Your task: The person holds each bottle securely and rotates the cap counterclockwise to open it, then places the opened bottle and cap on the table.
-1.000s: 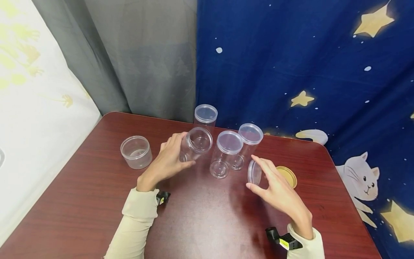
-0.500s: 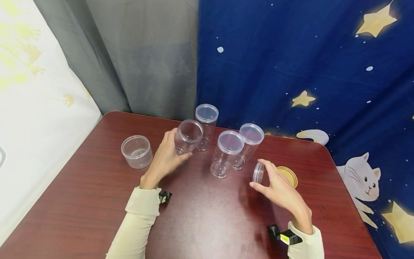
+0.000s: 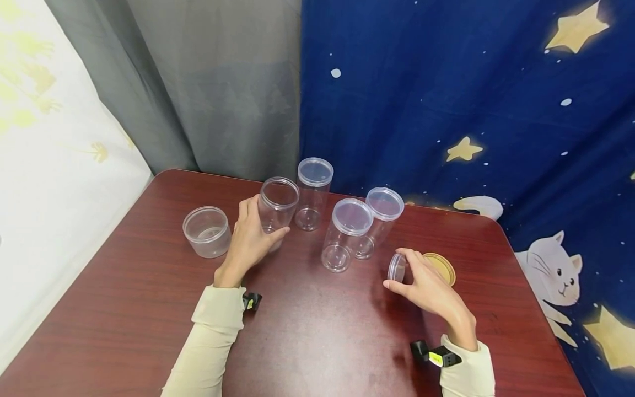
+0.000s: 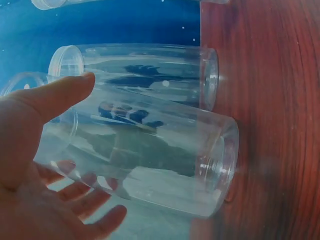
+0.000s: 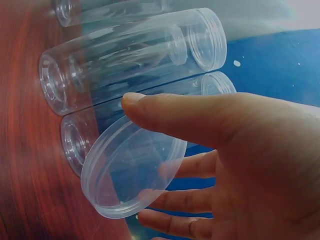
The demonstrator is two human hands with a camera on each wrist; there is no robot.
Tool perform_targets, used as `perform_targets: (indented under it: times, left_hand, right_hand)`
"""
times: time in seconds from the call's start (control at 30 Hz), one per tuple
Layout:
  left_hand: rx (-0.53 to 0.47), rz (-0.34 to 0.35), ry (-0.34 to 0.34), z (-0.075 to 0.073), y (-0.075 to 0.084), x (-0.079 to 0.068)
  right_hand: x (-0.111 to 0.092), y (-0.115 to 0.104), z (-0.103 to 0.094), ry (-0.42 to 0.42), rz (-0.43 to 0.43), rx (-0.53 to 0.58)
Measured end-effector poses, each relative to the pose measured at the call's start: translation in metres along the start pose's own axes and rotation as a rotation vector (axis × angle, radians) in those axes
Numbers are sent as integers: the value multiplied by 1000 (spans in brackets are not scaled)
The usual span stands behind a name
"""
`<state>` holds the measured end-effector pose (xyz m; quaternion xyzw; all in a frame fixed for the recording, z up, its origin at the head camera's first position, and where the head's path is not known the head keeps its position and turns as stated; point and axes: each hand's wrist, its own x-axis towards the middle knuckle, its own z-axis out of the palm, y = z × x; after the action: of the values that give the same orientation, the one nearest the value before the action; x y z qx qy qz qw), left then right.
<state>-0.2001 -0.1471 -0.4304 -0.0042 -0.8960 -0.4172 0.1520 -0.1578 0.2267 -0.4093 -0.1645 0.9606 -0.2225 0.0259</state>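
My left hand [image 3: 249,237] grips a tall clear plastic jar [image 3: 279,207] around its upper side, thumb on the near side. That jar has no lid on and leans a little; in the left wrist view its base [image 4: 220,167] is close to the table, and I cannot tell whether it touches. Just to its right stands a lidded clear jar [image 3: 315,190]. My right hand [image 3: 429,286] pinches a clear round lid [image 3: 396,268] by its rim, on edge above the table. Two more lidded jars, a nearer one [image 3: 347,234] and a farther one [image 3: 384,212], stand between the hands.
A short, wide clear tub [image 3: 207,234] sits open at the left of the dark red table [image 3: 307,342]. Partly behind my right hand lies a gold lid [image 3: 441,267]. Grey and blue curtains [image 3: 377,110] hang along the table's back edge.
My left hand has carried the jar leftward and brought it more upright, away from the lidded jars. My right hand has shifted slightly right with the lid, which is turned more edge-on.
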Motion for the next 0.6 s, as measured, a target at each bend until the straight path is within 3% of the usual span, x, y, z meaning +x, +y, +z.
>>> perform_targets:
  times: [0.6]
  left_hand:
    - [0, -99, 131, 1, -7, 4]
  right_hand:
    - [4, 11, 6, -46, 3, 46]
